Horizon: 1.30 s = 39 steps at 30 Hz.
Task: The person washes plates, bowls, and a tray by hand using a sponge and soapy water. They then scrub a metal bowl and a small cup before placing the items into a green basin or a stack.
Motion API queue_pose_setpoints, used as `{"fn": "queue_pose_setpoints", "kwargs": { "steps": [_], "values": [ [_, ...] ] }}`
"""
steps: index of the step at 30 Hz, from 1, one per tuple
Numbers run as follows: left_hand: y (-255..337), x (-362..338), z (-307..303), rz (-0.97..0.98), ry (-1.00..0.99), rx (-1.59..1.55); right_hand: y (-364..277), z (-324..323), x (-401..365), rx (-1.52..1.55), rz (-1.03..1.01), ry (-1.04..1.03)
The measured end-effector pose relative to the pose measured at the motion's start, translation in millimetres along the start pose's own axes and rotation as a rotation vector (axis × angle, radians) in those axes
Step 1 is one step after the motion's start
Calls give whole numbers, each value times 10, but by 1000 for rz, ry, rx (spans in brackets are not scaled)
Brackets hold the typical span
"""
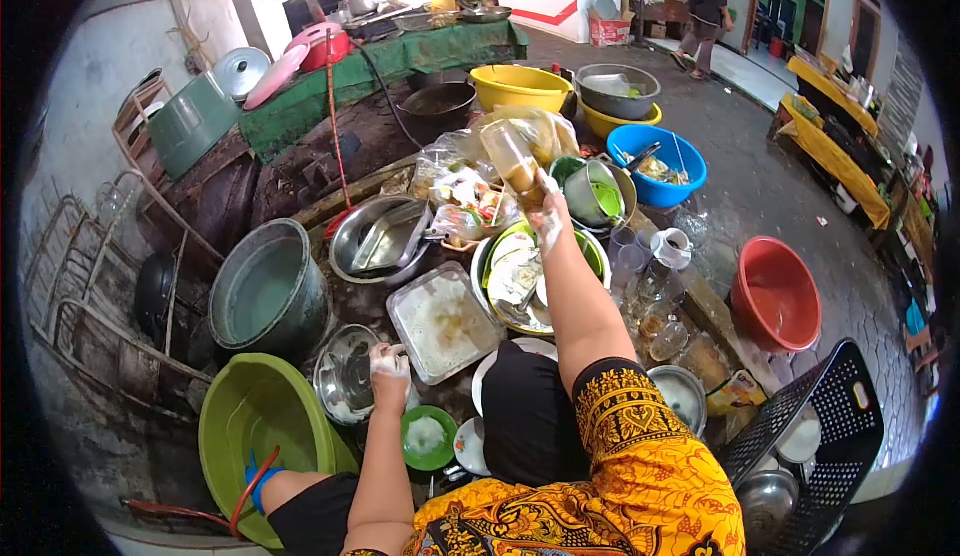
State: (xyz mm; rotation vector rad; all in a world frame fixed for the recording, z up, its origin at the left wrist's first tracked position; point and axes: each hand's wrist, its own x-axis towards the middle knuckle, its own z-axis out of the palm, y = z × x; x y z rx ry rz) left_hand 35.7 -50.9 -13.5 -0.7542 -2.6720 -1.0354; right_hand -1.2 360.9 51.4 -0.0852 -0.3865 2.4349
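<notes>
My right hand (547,218), soapy, is stretched forward and closed around a clear jar (512,159) with brown liquid in it. The jar is tilted beside plastic bags of food scraps (468,196). Below that arm stands a tub stacked with dirty plates (515,271). Covered in suds, my left hand (390,371) is closed next to a metal bowl (346,371); what it holds, if anything, I cannot make out. Close to it are a soapy rectangular tray (445,321) and a green bowl of suds (428,436).
A green tub (225,436) and a grey bucket of water (262,286) stand at left. Right are several glasses (655,286), a red basin (777,294) and a black crate (845,406). Blue (690,191) and yellow (520,88) basins stand farther off. A person (708,6) is in the background.
</notes>
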Motion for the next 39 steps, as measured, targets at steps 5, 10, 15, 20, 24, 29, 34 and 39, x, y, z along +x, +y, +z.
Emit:
{"fn": "queue_pose_setpoints", "kwargs": {
  "steps": [5,10,15,20,24,29,34,39],
  "values": [
    [-75,27,90,-2,-13,-57,-31,-104,-370,-349,20,24],
    [268,64,35,127,-13,-66,19,-749,-685,-1512,-1,-279],
    [620,-52,190,278,-148,54,286,-782,-1431,-1904,172,-632],
    [823,-215,474,266,-350,-37,520,-848,-1698,-1697,205,-953],
    [258,-310,1016,156,-494,-188,259,-1096,-1890,-1738,187,-678],
    [-520,-281,1465,23,-549,-521,-451,-1649,-2611,-1452,-375,417],
    [-374,-118,1344,-488,-603,-1118,-1287,-2613,-3568,-2007,-307,1257],
    [-227,18,1147,-709,-760,-1004,-1180,-3160,-3943,-2164,127,934]
  ]
}}
